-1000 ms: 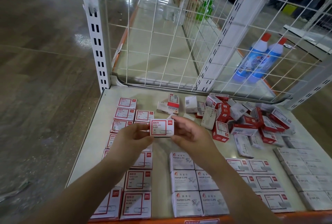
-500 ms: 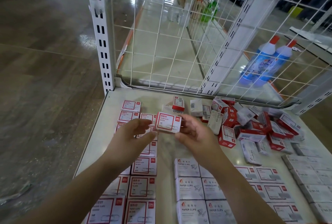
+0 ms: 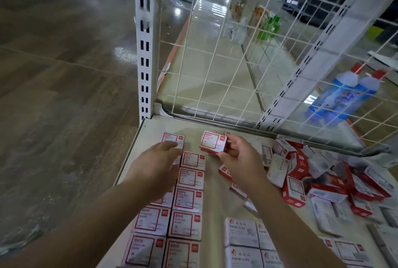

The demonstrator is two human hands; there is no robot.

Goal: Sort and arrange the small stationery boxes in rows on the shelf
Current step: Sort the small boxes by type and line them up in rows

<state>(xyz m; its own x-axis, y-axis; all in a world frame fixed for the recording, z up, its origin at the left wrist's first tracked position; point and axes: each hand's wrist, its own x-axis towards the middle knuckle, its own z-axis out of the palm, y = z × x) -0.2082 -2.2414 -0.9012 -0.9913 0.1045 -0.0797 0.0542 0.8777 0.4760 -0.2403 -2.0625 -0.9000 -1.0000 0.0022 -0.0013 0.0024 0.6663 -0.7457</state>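
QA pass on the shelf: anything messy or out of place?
Yes. The jumbled pile of boxes right of the right hand lies tilted and overlapping, some on edge, against the flat red-framed rows on the left. The box in the right hand is not yet placed. No damage visible.

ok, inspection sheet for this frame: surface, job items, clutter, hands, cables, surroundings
Surface: pale shelf, bare at its back left corner.
Job's things: red-framed boxes lie flat in two columns at left; grey paper clip boxes are grouped at front.
Clutter: unsorted pile of red and white boxes at right.
Hands: right hand grips a held box above the shelf; left hand open, fingertips on the back-left box.
Cables: nothing seen.
Surroundings: wire mesh back, blue bottles beyond, wood-look floor.
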